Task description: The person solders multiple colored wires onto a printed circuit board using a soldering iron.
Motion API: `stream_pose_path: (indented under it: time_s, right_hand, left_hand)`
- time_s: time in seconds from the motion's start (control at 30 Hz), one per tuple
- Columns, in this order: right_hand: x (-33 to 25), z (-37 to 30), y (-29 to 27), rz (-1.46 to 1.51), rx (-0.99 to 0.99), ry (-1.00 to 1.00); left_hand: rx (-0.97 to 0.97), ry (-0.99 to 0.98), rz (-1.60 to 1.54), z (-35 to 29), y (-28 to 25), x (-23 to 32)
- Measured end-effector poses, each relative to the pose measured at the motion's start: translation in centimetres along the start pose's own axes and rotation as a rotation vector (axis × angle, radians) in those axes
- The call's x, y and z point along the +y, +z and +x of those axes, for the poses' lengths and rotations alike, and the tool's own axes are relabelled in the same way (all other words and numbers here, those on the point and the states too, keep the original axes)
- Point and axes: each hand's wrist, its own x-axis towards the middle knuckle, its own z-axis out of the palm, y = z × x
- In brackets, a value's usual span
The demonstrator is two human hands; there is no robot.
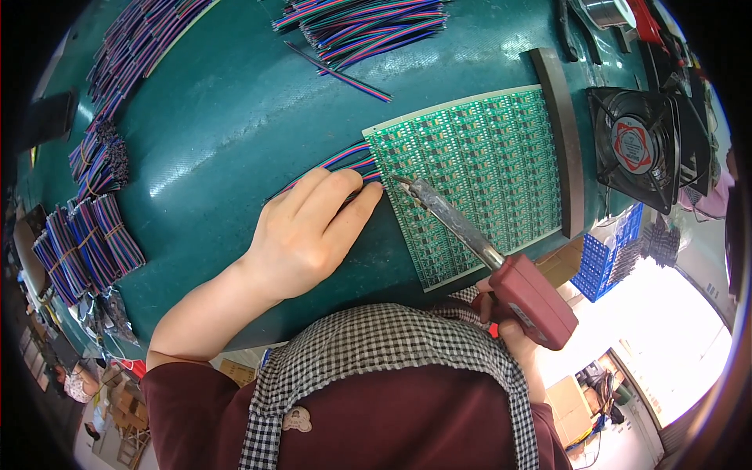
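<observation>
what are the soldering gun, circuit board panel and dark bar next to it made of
The soldering gun's handle looks like moulded plastic, evenly dark red; its barrel, stained and dull grey, seems metal. The circuit board panel is probably fibreglass: thin, green-coated, component-covered. The dark bar looks matte; metal or plastic, I can't tell.

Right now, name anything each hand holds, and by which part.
Right hand: soldering iron, by its red handle. Left hand: multicoloured wires, apparently near their ends at the circuit board.

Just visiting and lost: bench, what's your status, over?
Left fingers on colored wires at left edge of circuit board. Right hand holding red soldering iron, tip near wires. Dark bar beside board's right edge, away from wires.
</observation>
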Motion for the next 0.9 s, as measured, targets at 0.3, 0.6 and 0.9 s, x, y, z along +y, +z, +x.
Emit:
stream_pose_path:
  time_s: [0.3, 0.6, 0.9]
  right_hand:
    - [-0.7, 0.3, 0.2, 0.753, -0.001, 0.164]
    - [0.7, -0.3, -0.1, 0.747, -0.045, 0.132]
    - [1.3, -0.9, -0.3, 0.377, -0.066, 0.137]
  left_hand:
    - [0.0, 0.025, 0.026, 0.1, 0.0, 0.1]
    - [0.009, 0.03, -0.03, 0.0, -0.1, 0.1]
    - [0.002, 0.022, -0.035, 0.0, 0.0, 0.1]
